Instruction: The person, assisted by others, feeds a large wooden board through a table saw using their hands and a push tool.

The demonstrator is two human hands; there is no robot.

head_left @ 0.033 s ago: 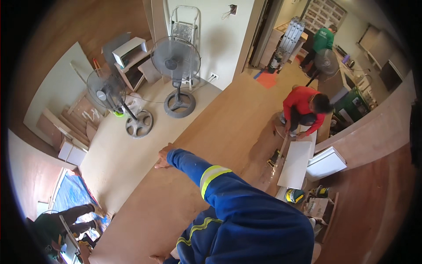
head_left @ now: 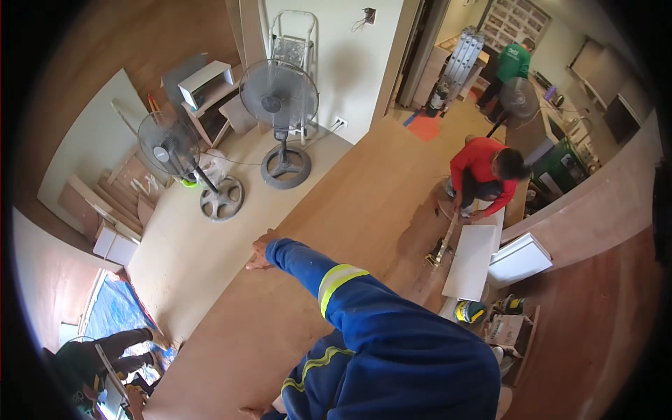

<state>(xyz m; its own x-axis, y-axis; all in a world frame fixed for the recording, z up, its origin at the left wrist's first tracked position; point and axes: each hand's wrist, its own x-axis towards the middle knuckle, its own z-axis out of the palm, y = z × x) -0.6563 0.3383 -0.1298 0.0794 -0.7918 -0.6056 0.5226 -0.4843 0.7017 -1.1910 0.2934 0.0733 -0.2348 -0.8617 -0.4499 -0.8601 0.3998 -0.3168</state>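
Note:
Stretched out in a blue sleeve with a reflective band, my right arm crosses the view. My right hand (head_left: 261,252) is at the left edge of a wide brown plywood sheet (head_left: 231,329), its fingers seemingly bent over that edge. Low in the picture, my left hand (head_left: 250,413) lies against the sheet's surface with its fingers stretched out; the lower border cuts off part of it. Beyond, a person in a red top (head_left: 483,168) crouches on the plywood, both hands on a narrow strip (head_left: 448,234) beside a yellow-and-black tool (head_left: 437,253).
Two stand fans (head_left: 285,168) (head_left: 222,199) are on the pale floor at left, near a stepladder (head_left: 290,52) and wood offcuts (head_left: 115,196). White panels (head_left: 470,262) and paint cans (head_left: 469,311) are on the right. Another worker (head_left: 91,378) is at lower left; one in green (head_left: 514,63) stands far back.
The crouching person's narrow strip has shifted and now meets the yellow-and-black tool, which has turned slightly. My hands hold the same places.

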